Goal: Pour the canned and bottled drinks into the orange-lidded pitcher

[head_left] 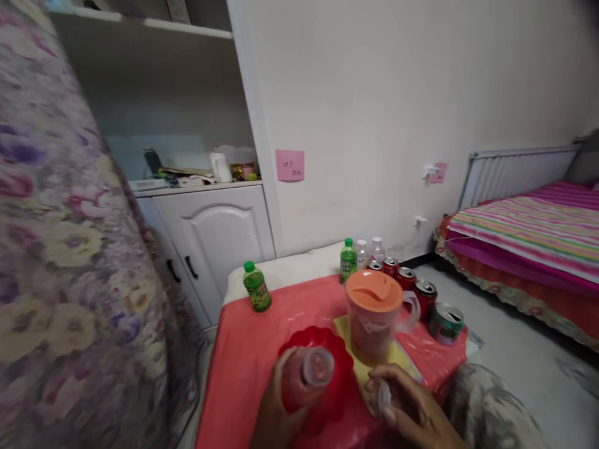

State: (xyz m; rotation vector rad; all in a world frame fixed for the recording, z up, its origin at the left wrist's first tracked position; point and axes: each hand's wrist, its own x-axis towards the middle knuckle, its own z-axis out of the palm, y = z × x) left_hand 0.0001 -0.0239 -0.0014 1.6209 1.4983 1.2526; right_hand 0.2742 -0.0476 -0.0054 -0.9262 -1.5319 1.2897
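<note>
My left hand (277,411) is wrapped round a transparent plastic bottle (299,383), its open mouth tilted toward me. The bottle is held over a red dish with a scalloped rim (345,368). Between the thumb and fingers of my right hand (414,411) is a small whitish bottle cap (384,395), apart from the bottle. Just beyond that hand stands a see-through pitcher (372,333) with an orange lid, resting on a yellow mat (360,369). What the dish holds is mostly hidden by the bottle and my left hand.
A green-capped bottle (257,288) stands at the table's far left, another green bottle (348,260) at the back. Two transparent bottles (376,251), several red cans (425,299) and a green can (447,324) line the right side. A red cover (243,349) lies on the table.
</note>
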